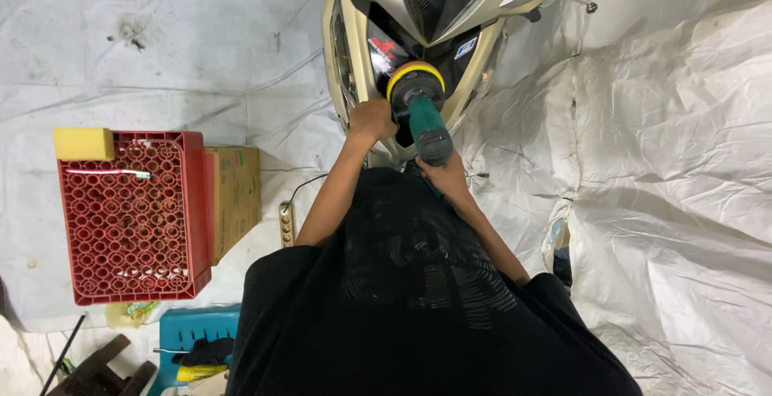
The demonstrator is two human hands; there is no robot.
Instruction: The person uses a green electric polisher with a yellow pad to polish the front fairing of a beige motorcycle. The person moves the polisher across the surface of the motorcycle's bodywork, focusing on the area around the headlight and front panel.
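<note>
A green and black power polisher (425,123) with a yellow round pad (414,74) presses against the front panel of a beige and black scooter (426,2). My left hand (371,119) grips the polisher's side, by the head just below the pad. My right hand (444,175) wraps the rear end of the polisher's body. My black shirt (418,299) fills the lower middle of the view and hides my lap.
A red plastic crate (129,219) stands at left, a yellow sponge (83,143) on its corner and a cardboard box (235,195) beside it. A power strip (285,223) lies near my left arm. White sheeting (667,163) covers the right. A blue stool (193,336) sits bottom left.
</note>
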